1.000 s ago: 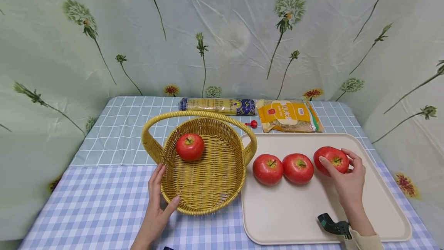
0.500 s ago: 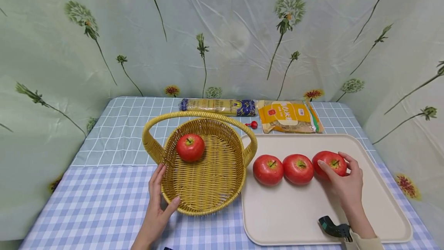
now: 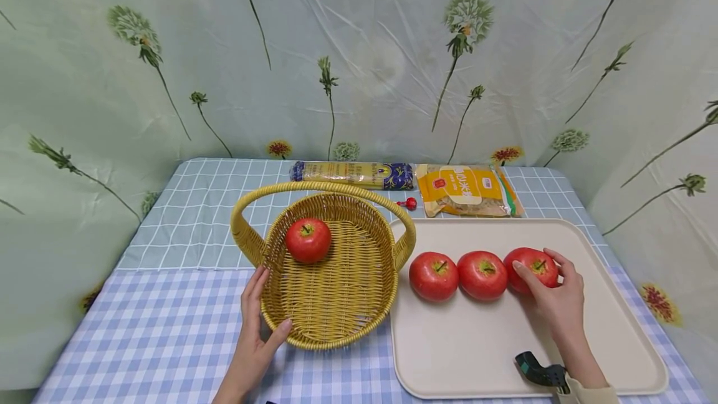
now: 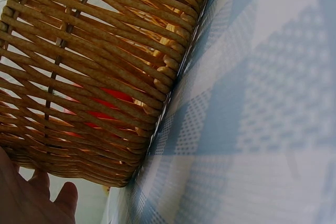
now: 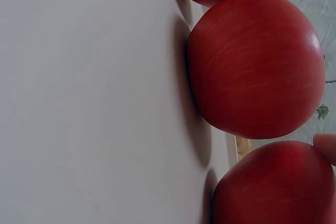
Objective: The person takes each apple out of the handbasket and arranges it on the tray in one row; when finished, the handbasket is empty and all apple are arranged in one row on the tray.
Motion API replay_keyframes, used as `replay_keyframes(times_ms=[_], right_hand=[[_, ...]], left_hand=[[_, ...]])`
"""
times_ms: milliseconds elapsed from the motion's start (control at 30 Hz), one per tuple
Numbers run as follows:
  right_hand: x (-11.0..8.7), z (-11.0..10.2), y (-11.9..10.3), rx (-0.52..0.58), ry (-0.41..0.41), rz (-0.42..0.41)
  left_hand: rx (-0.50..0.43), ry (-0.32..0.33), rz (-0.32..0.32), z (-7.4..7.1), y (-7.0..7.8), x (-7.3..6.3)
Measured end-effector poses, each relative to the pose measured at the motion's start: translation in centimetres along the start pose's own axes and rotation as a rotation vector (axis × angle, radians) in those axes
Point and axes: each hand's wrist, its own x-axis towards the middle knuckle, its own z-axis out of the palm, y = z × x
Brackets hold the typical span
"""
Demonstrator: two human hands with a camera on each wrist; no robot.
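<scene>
In the head view, a round yellow wicker basket point(image 3: 331, 304) with an arched handle stands on the left, holding one red apple point(image 3: 308, 240). My left hand point(image 3: 255, 329) rests against its near left side, fingers fairly straight and thumb at the front rim. On the cream tray point(image 3: 471, 354), three red apples sit in a row: a left apple point(image 3: 434, 276), a middle apple point(image 3: 482, 275) and a right apple point(image 3: 528, 260). My right hand point(image 3: 558, 304) grips the right apple between thumb and fingers, close beside the middle one. In the right wrist view a fingertip point(image 5: 326, 146) touches this apple.
Behind the basket lie a long noodle packet point(image 3: 359, 174), an orange food bag point(image 3: 468, 191) and a small red item point(image 3: 411, 204). A checked cloth point(image 3: 168, 329) covers the table. A dandelion-print curtain point(image 3: 381, 67) hangs at the back.
My right hand has moved the right apple slightly left and toward me, closer to the middle apple. The left hand and basket have stayed in place.
</scene>
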Motion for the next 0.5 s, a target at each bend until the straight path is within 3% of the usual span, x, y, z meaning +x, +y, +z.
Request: replay_keyframes(times_ms=[500], right_hand=[[0.61, -0.36, -0.06, -0.122, -0.048, -0.019]], left_hand=[[-0.009, -0.002, 0.009, -0.09, -0.4, 0.0]])
